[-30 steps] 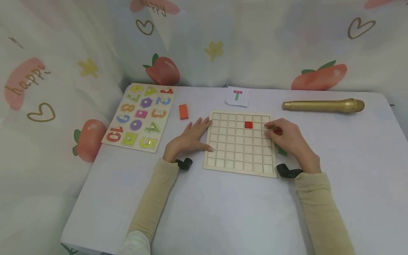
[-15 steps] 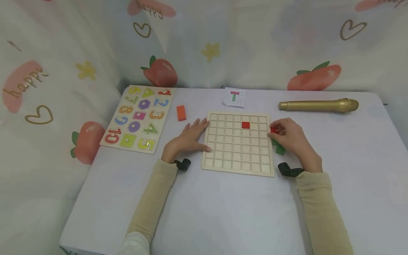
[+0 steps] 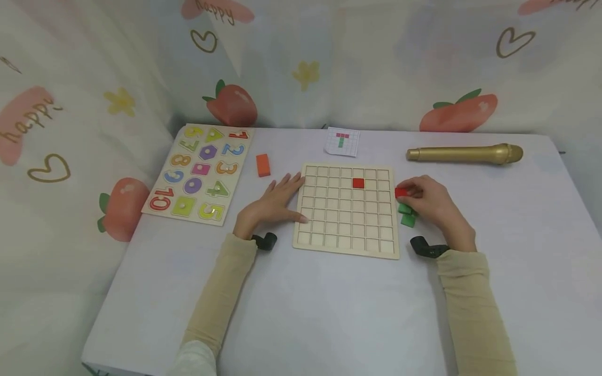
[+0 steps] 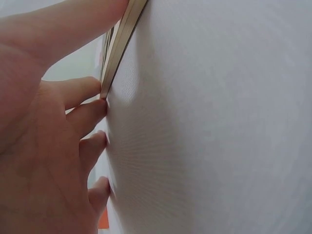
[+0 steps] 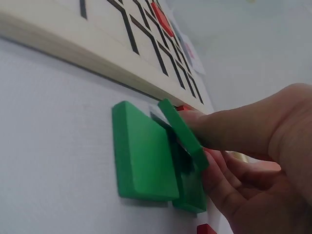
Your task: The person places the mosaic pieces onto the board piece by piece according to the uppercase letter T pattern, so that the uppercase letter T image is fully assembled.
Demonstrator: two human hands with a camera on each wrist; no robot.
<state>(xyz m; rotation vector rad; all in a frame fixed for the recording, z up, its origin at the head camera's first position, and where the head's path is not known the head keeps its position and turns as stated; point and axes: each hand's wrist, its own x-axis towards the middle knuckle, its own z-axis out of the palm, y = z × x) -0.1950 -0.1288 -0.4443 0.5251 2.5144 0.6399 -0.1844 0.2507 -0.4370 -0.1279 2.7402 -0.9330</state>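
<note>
A square wooden grid board (image 3: 348,253) lies mid-table, with a red tile (image 3: 358,183) set in one of its upper cells. My left hand (image 3: 270,206) rests at the board's left edge, fingers spread and thumb on the rim. Just past the right edge, my right hand (image 3: 425,196) pinches another red tile (image 3: 401,192) between thumb and fingers. Below its fingertips lie green tiles (image 3: 408,221). In the right wrist view, one green tile (image 5: 146,151) lies flat, while a tilted green tile (image 5: 183,134) leans beside the thumb; the pinched tile is mostly hidden there.
A number puzzle board (image 3: 176,215) lies at the left, with an orange block (image 3: 263,165) between it and the grid. Behind the grid sits a paper card (image 3: 349,149) with a coloured T pattern. A gold microphone (image 3: 463,154) lies at the back right.
My right hand has drawn back slightly from the board's right edge to the tiles beside it, and more of the green tiles shows. The left hand stays on the board. The head view shifts slightly.
</note>
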